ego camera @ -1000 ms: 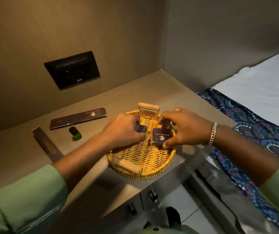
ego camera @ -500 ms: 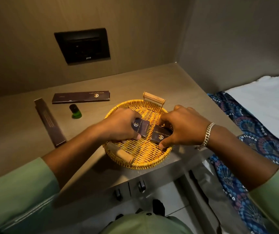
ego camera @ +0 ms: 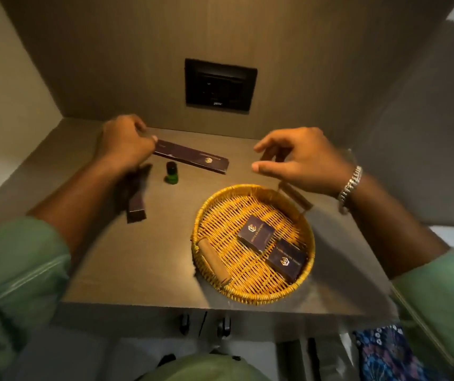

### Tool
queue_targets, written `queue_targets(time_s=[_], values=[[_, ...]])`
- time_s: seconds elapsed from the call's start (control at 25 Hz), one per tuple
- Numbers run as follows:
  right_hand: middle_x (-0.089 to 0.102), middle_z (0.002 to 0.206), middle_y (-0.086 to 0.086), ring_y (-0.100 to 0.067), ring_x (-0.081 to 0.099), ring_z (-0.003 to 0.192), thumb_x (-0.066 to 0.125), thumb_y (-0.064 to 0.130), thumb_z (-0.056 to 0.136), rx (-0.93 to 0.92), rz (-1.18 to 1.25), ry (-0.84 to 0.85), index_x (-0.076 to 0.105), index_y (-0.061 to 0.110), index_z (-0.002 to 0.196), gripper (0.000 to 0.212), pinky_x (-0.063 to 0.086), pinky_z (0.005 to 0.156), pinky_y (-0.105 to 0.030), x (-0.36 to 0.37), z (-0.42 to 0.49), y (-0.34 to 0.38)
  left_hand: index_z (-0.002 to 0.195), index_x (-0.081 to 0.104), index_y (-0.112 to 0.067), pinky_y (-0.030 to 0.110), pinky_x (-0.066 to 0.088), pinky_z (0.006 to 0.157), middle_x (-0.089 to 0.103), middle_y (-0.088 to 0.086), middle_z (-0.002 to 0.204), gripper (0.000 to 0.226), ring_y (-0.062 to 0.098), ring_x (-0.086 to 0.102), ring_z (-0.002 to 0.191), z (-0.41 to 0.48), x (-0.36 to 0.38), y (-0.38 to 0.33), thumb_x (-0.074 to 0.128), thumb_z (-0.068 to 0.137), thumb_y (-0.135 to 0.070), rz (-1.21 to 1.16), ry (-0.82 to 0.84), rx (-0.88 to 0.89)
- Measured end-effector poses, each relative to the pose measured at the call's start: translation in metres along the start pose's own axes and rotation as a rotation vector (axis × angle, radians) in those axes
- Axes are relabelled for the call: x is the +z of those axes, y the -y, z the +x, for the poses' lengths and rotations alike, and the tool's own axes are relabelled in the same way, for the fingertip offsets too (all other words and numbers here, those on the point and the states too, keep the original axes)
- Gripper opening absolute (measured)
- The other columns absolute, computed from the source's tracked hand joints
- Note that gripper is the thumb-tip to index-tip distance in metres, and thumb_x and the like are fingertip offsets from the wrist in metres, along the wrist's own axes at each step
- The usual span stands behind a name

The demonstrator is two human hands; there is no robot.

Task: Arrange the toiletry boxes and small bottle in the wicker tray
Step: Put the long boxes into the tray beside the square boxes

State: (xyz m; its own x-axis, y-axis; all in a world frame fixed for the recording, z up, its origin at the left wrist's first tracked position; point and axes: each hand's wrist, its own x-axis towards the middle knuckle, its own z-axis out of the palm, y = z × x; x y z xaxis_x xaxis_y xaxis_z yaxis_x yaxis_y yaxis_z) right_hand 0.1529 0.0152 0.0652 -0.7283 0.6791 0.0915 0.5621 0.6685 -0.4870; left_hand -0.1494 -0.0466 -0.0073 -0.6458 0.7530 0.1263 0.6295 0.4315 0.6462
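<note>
The round wicker tray (ego camera: 247,294) sits at the front right of the table. Two small dark boxes lie inside it, one near the middle (ego camera: 256,233) and one by the right rim (ego camera: 286,261). A long dark box (ego camera: 191,158) lies flat behind the tray. A second long box (ego camera: 136,206) is partly hidden under my left forearm. The small green bottle (ego camera: 171,173) stands between them. My left hand (ego camera: 126,141) has curled fingers at the left end of the far long box; its grip is unclear. My right hand (ego camera: 302,158) hovers open beyond the tray's far handle.
A black socket panel (ego camera: 220,85) is set in the back wall. Walls close in the table on the left and right. Drawer knobs (ego camera: 224,327) show below the front edge, and patterned bedding (ego camera: 385,350) lies at the lower right.
Both hands have let go of the two small boxes, which now lie in the tray. My left hand moved to the far long box; my right hand rose past the tray.
</note>
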Motion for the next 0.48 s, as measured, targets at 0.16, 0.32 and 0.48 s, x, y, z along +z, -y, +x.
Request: queue_targets(time_s=[0.16, 0.32, 0.48], values=[[0.069, 0.102, -0.005, -0.015, 0.064, 0.092, 0.072, 0.032, 0.079, -0.037, -0.037, 0.094, 0.063, 0.014, 0.114, 0.040, 0.052, 0.077, -0.025, 0.047, 0.086, 0.005, 0.101, 0.050, -0.023, 0.045, 0.058, 0.072, 0.058, 0.008, 0.094, 0.037, 0.027, 0.061, 0.079, 0.010, 0.011, 0.035, 0.073, 0.077, -0.038, 0.042, 0.169, -0.255], [0.060, 0.123, -0.012, -0.024, 0.057, 0.106, 0.072, 0.032, 0.079, -0.033, -0.217, 0.288, 0.053, 0.010, 0.125, 0.054, 0.050, 0.088, -0.034, 0.098, 0.143, -0.004, 0.108, 0.047, -0.026, 0.044, 0.058, 0.068, 0.058, 0.009, 0.100, 0.038, 0.026, 0.060, 0.077, 0.010, 0.012, 0.044, 0.070, 0.078, -0.022, -0.032, 0.060, -0.267], [0.063, 0.113, -0.012, -0.022, 0.058, 0.093, 0.072, 0.031, 0.078, -0.033, -0.240, 0.283, 0.056, 0.013, 0.118, 0.047, 0.054, 0.080, -0.035, 0.118, 0.163, -0.011, 0.106, 0.041, -0.029, 0.025, 0.053, 0.044, 0.056, 0.002, 0.091, 0.047, 0.019, 0.063, 0.071, 0.008, -0.022, 0.029, 0.077, 0.076, -0.023, -0.293, -0.006, -0.228]])
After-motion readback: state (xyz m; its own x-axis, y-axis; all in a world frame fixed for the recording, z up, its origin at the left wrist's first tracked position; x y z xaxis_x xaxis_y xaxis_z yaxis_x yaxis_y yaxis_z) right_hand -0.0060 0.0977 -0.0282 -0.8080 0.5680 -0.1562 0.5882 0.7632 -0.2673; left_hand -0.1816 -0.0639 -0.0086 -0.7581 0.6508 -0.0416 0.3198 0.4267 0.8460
